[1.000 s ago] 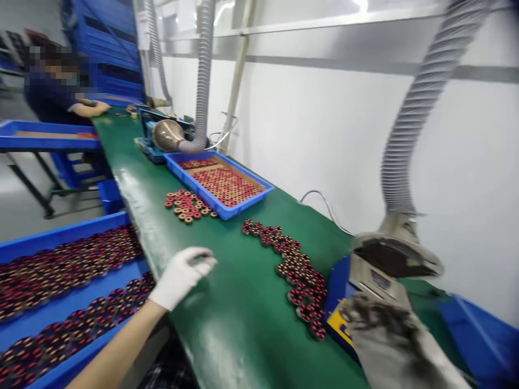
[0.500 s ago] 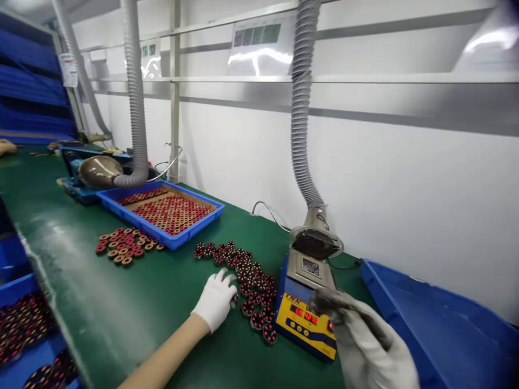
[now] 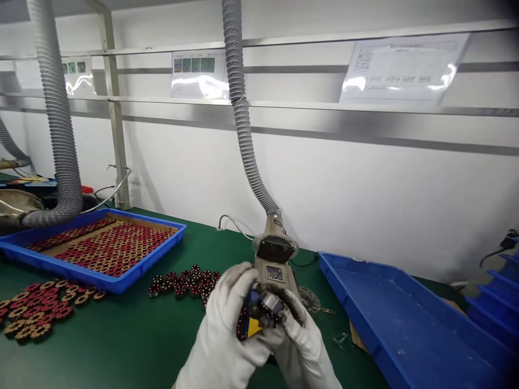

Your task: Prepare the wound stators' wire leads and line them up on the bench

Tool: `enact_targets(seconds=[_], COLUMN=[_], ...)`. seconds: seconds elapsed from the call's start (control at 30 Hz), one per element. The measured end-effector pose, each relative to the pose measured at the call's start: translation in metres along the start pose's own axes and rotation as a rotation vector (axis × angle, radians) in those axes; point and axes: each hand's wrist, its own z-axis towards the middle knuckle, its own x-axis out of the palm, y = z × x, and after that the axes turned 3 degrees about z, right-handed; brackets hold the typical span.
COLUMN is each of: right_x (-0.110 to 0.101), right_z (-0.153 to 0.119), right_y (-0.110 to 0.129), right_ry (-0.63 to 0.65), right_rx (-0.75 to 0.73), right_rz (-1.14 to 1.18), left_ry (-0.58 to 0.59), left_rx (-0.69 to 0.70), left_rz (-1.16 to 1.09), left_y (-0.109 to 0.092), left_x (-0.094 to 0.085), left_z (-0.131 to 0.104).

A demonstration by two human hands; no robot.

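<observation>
Left hand [image 3: 223,327]: wearing a white glove, gripping a grey metal part [image 3: 272,303] jointly with the right hand, bending fingers above and stretching the thumb below
Right hand [image 3: 306,337]: wearing a dark-smudged white glove, curling narrowly round the right side of the same part
Metal part: sitting between both hands, above the worktop [image 3: 141,346] and in front of the machine, hiding partly behind fingers
Red-dotted black piece [image 3: 242,321]: showing in the gap beside the left hand's fingers, not revealing clearly whether held or lying behind
Machine [image 3: 286,278]: standing just beyond the hands, displaying a QR code on top and a patch of yellow between the gloves
Hood [image 3: 275,224]: hanging over the machine's back, joining a ribbed grey hose [image 3: 245,124]
Dotted discs [image 3: 188,283]: lying clustered on the worktop, left of the machine
Ring tray [image 3: 81,275]: resting farther left, holding rows of red and tan rings
Loose rings [image 3: 38,308]: spreading over the worktop in front of that blue tray
Right-hand tray [image 3: 405,319]: slanting right of the machine, showing a bare blue floor
Blue stack [image 3: 494,308]: rising at the right edge
</observation>
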Motion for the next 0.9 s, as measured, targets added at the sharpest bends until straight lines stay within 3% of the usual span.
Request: enact_targets(seconds=[0.07,0.13,0.3,0.43,0.5,0.63,0.7,0.9], right_x=[-0.005,-0.008,-0.009,-0.005,-0.002,-0.001,-0.003,-0.001], right_z=[0.002,0.006,0.013,0.012,0.01,0.008,0.009,0.009], right_y=[-0.002,-0.005,0.001,0.003,0.001,-0.002,0.001,0.0], right_ry=[0.037,0.056,0.212,0.184,0.155,0.024,0.002,0.12], right_rx=[0.02,-0.041,-0.184,-0.287,-0.333,-0.163,-0.147,-0.247], right_rz=[-0.01,-0.076,-0.436,-0.523,-0.493,-0.097,-0.011,-0.46], left_ry=[0.075,0.077,0.085,0.095,0.077,0.057,0.061,0.027], left_rx=[0.033,0.048,0.108,0.178,0.225,0.249,0.219,0.249], left_rz=[-0.111,-0.165,-0.069,-0.035,0.014,0.068,0.052,0.065], left_y=[0.007,0.014,0.019,0.015,0.013,0.01,0.009,0.009], left_x=[0.002,0.002,-0.005,-0.011,-0.012,-0.015,-0.017,-0.021], left_z=[-0.003,-0.006,-0.009,-0.007,-0.006,-0.004,-0.004,-0.006])
